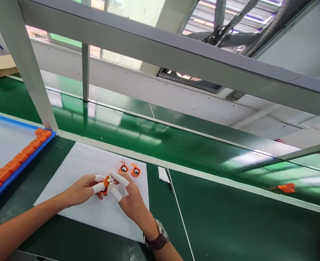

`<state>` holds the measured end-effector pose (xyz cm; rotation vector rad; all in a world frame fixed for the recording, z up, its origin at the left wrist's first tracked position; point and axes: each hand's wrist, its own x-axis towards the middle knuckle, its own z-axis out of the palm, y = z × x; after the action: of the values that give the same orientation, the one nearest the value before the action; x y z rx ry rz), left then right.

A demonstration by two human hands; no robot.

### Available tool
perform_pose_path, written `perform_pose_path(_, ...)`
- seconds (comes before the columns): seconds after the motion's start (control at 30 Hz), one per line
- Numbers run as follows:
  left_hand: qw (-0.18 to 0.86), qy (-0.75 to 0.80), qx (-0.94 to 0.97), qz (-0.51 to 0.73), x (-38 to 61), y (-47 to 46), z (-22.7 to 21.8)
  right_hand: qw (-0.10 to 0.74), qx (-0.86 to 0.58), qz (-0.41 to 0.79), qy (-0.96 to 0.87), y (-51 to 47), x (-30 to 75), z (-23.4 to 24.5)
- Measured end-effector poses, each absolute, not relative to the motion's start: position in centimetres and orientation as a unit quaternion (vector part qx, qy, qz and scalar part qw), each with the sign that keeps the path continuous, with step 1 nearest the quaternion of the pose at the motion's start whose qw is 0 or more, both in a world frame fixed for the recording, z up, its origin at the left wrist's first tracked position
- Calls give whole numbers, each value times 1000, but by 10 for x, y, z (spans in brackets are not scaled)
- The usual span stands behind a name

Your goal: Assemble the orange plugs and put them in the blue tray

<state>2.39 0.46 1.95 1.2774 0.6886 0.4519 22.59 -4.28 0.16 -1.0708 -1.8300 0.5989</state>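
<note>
Above the white sheet (95,221), my left hand (84,189) pinches a small orange plug casing (106,180) between thumb and fingers. Metal prongs show on the casing's right side. White covers wrap fingertips on both hands. Close against that prong side is my right hand (131,197), thumb and index finger curled around a small whitish bit that I cannot make out. Behind the hands, two more orange plug casings lie on the sheet: the left one (123,168) has its pronged face tipped up, and the right one (135,171) shows its dark inside.
A blue-edged tray (21,170) at left bears a row of orange casings (21,157). Grey frame bars (35,65) stand over the green bench. A white scrap (163,174) lies right of the sheet; an orange piece (286,187) sits far right.
</note>
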Motion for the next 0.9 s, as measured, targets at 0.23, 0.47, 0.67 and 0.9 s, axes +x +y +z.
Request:
perform_pose_path(0.23, 715, 310, 593, 202, 21, 4, 2, 456, -354, 211, -788, -36, 231, -9)
perform_pose_path(0.47, 731, 314, 563, 224, 23, 4, -4, 477, -386, 208, -762, -44, 224, -14)
perform_pose_path(0.67, 716, 359, 542, 255, 21, 3, -10, 468, -419, 201, -752, -48, 217, -14)
perform_pose_path(0.9, 737, 344, 535, 229, 19, 3, -10, 451, -435, 160, -763, -49, 219, -18)
